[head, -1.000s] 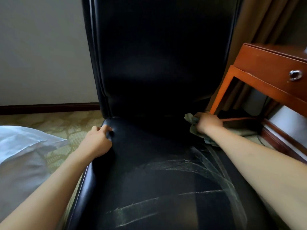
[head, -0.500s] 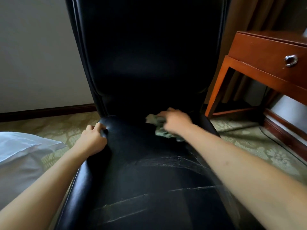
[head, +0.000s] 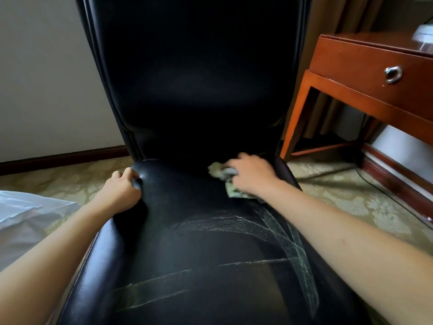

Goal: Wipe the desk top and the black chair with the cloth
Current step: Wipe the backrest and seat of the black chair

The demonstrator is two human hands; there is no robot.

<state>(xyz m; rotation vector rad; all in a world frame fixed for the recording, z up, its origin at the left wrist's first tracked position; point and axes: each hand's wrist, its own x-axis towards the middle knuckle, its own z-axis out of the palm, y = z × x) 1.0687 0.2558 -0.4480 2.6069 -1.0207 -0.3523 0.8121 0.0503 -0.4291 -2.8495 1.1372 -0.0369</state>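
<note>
Cloth (head: 230,190) lies at the back of the black chair (head: 199,242) seat, toward its right side; our right hand (head: 251,175) presses on it with fingers curled around it. Our left hand (head: 121,187) grips the seat's back left corner, and the desk (head: 365,73) stands right of the chair

A patterned green-and-cream carpet (head: 346,198) covers the floor. A plain pale wall (head: 46,78) rises at the left, with a dark wooden skirting board (head: 63,158) along its foot. White bedding (head: 25,221) (a pillow or a folded sheet, it is hard to tell which) lies at the left edge of the carpet. Brown curtains (head: 346,15) hang in the upper right corner. A thin dark cable (head: 384,195) runs across the carpet at the right, near another stretch of skirting board (head: 398,181) under a pale wall there.
</note>
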